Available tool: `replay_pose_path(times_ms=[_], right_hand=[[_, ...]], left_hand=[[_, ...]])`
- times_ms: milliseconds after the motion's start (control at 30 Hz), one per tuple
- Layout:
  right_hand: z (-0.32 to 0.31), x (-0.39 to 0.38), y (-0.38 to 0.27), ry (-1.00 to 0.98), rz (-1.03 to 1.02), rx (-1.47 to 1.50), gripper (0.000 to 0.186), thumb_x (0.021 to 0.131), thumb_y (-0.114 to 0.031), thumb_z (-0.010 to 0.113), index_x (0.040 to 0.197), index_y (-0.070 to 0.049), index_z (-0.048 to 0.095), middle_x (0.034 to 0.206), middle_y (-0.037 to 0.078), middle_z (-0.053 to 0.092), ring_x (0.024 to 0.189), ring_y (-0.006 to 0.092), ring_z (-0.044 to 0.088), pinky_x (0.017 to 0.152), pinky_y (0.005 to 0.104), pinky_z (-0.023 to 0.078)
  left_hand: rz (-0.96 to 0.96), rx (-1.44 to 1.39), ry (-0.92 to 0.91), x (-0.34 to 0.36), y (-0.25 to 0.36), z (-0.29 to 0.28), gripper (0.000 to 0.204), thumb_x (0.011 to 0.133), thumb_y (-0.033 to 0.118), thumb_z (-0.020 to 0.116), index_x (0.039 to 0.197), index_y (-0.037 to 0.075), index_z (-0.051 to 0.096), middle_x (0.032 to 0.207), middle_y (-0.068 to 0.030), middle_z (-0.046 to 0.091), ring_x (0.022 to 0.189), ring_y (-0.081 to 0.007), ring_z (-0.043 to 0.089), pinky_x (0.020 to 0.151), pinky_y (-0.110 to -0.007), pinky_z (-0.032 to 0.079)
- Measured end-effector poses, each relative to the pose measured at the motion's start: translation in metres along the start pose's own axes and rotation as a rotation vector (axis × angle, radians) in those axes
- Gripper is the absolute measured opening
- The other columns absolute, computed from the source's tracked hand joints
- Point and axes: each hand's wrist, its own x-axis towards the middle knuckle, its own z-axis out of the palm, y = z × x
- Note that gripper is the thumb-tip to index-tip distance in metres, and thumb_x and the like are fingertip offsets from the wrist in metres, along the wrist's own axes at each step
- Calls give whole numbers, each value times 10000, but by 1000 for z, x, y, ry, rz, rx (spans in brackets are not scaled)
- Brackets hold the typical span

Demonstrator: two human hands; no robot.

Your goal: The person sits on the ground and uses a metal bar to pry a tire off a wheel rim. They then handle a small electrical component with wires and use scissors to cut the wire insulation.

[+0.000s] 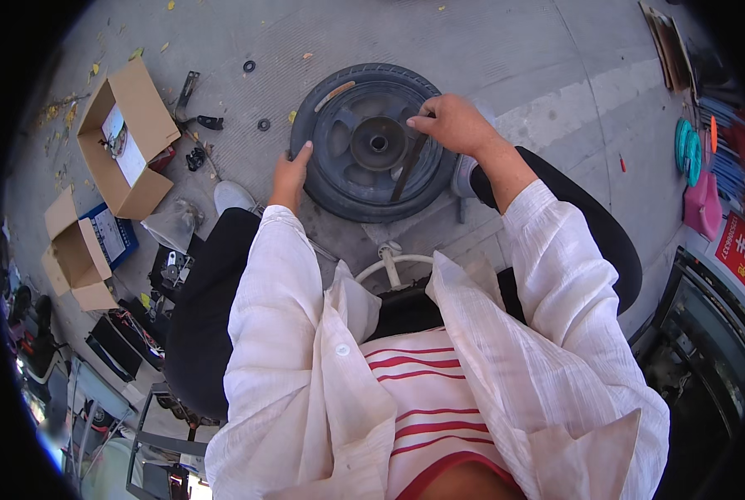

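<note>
A scooter-type wheel with a black tyre (374, 215) lies flat on the ground ahead of me, its dark spoked rim and round hub (378, 143) facing up. My left hand (290, 173) grips the tyre's left edge, thumb on the sidewall; its other fingers are mostly hidden. My right hand (454, 125) is closed over the rim's right side and pinches the upper end of a flat, rusty tyre lever (409, 170). The lever slants down across the rim toward its near edge. A brownish, narrow strip (335, 96) sits at the tyre's far left, by the rim.
Open cardboard boxes (157, 117) stand at the left, near a plastic bag (175, 222) and loose parts. Two black rings (264, 124) lie left of the tyre. A small red-handled tool (622, 163) and a teal coil (687, 152) are at the right.
</note>
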Motion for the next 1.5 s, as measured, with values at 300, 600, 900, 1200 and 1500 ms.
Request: replay_pose_path(times_ms=[300, 600, 900, 1200, 1500], right_hand=[[-3, 14, -20, -403, -48, -829, 285, 790, -330, 735, 938, -87, 726, 943, 100, 714, 957, 282, 669, 769, 397, 528], [18, -24, -16, -159, -160, -824, 263, 798, -381, 705, 899, -143, 749, 959, 57, 718, 970, 244, 659, 765, 371, 499], [73, -70, -5, -49, -55, -748, 131, 819, -190, 662, 897, -135, 752, 953, 57, 717, 965, 243, 652, 743, 355, 471], [103, -102, 17, -417, -30, -543, 298, 927, -317, 587, 1086, -96, 709, 1129, 99, 691, 1075, 284, 650, 844, 443, 519], [113, -129, 19, -337, 27, -424, 333, 943, -371, 546, 1074, -100, 689, 1086, 112, 698, 1021, 293, 667, 827, 424, 525]], left_hand=[[-225, -139, -29, -2, 47, 13, 730, 728, 224, 810, 1259, -155, 481, 1154, -243, 629, 961, -329, 665, 884, -377, 510], [438, 679, 355, -118, 156, 27, 725, 637, 289, 838, 1175, -111, 559, 1051, -260, 644, 981, -359, 640, 863, -390, 487], [887, 708, 339, -209, 102, 1, 616, 607, 273, 844, 1057, -44, 568, 1037, -242, 581, 995, -369, 571, 916, -409, 436], [887, 649, 244, -237, 78, 16, 727, 657, 247, 803, 1265, -23, 511, 1184, -218, 573, 1112, -341, 560, 958, -394, 435], [866, 659, 234, -212, 96, 14, 690, 651, 316, 799, 1187, -51, 567, 1133, -238, 608, 1054, -377, 586, 943, -407, 446]])
